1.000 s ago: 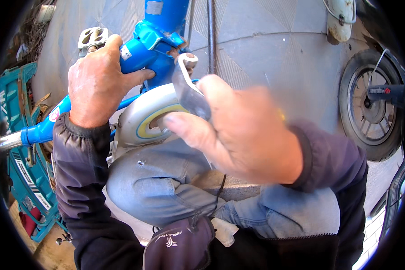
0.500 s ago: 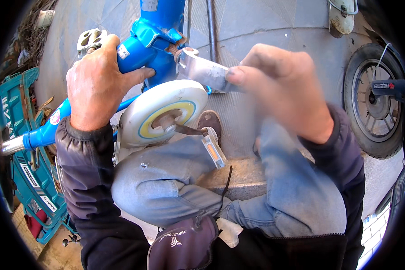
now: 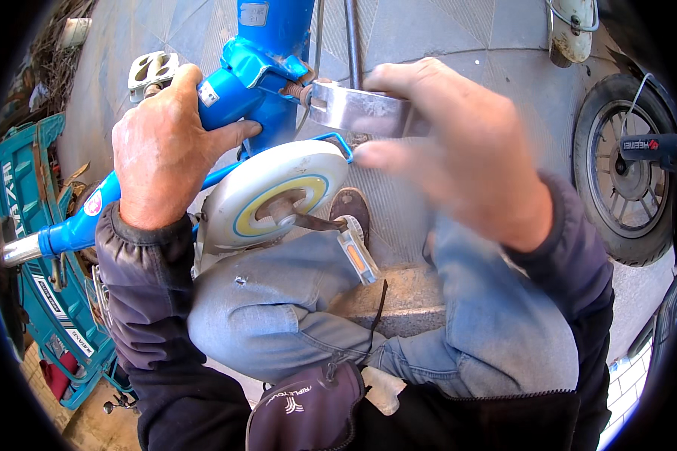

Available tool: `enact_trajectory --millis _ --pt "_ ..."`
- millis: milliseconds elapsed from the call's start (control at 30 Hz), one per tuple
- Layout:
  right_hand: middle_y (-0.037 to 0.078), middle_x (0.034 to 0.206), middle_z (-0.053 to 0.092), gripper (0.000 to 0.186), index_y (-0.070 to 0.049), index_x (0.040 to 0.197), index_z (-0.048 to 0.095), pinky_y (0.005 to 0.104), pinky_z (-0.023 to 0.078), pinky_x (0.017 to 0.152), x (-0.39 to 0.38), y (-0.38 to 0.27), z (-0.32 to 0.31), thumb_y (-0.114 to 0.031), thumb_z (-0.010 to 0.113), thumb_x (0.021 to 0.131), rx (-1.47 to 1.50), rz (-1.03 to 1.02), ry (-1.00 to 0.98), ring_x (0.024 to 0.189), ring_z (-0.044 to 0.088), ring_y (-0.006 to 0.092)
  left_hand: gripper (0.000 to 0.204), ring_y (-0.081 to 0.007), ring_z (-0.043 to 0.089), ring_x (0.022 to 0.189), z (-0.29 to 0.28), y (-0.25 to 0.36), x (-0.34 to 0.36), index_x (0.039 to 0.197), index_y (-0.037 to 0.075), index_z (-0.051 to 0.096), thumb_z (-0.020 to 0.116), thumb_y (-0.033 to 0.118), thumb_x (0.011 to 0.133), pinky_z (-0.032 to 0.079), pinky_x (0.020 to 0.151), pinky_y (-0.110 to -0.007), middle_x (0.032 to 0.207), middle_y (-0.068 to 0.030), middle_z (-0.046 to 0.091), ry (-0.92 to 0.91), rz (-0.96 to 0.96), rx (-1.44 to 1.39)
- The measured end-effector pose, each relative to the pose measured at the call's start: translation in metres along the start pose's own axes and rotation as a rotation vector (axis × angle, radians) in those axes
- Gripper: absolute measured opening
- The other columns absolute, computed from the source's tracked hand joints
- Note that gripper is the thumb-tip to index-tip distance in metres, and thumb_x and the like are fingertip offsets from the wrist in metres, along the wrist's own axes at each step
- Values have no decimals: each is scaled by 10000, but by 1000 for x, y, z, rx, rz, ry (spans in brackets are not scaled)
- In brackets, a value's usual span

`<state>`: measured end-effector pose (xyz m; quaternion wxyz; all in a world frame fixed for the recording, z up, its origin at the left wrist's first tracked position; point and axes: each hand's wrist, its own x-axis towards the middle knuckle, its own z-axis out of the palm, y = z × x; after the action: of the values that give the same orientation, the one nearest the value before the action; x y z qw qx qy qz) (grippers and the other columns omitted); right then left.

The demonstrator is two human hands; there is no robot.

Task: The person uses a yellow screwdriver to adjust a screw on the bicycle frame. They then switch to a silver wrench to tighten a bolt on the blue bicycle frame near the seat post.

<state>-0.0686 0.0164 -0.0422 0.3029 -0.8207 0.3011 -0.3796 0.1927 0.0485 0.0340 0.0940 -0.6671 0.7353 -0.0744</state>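
Note:
My left hand (image 3: 156,143) is wrapped over the blue bicycle frame (image 3: 229,96), its thumb lying along the tube. From the frame's joint a rusty threaded bolt (image 3: 296,91) sticks out to the right. A shiny metal lever (image 3: 359,109) with a rounded end sits on that bolt. Around the lever's far end is my right hand (image 3: 478,139), blurred, with its fingers above and its thumb apart below. Whether the hidden fingers touch the lever cannot be seen. Under the joint is a white chain guard disc (image 3: 229,207) with a yellow ring.
A crank with a pedal (image 3: 359,254) stands by my knee; another pedal (image 3: 150,74) is beyond my left hand. A teal metal frame (image 3: 53,301) lies at left. On the right stands a black-tyred wheel (image 3: 585,173). A dark rod (image 3: 353,49) lies behind the lever.
My right thumb has come off the lever and dropped below it, and the fingers have spread. The lever has turned slightly on the bolt. My left hand stays on the frame.

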Motion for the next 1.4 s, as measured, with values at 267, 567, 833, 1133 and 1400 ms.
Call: enact_trajectory --millis 267,567,833,1133,1400 --pt "86 815 635 410 -31 1112 638 340 522 554 10 -11 27 -229 818 801 -343 -60 -17 631 648 249 520 -359 676 654 0 -3 -1 880 65 568 879 426 673 521 580 -437 667 -163 643 24 20 -17" --pt "217 690 643 342 -10 900 543 413 531 522 5 -29 51 -293 734 924 193 355 148 586 670 370 509 -375 666 661 2 -3 0 850 66 544 877 407 672 513 577 -449 644 -164 618 48 34 -20" --pt "179 737 676 356 49 966 613 340 526 564 4 -44 51 -300 679 972 633 603 131 640 690 222 489 -362 665 646 5 -4 -1 822 70 536 885 376 667 511 576 -443 634 -149 615 59 38 -63" --pt "37 668 622 393 -3 974 639 215 429 473 13 -28 20 -395 659 979 1127 911 -353 512 552 64 498 -359 677 657 4 -4 -2 827 68 555 888 393 652 522 575 -444 688 -158 644 69 43 -28" --pt "-9 599 545 403 -34 943 643 202 328 456 13 -13 19 -432 621 1001 1292 908 -547 496 467 36 507 -347 685 670 3 -5 -2 905 64 583 899 381 666 530 605 -420 721 -167 658 50 47 -4"
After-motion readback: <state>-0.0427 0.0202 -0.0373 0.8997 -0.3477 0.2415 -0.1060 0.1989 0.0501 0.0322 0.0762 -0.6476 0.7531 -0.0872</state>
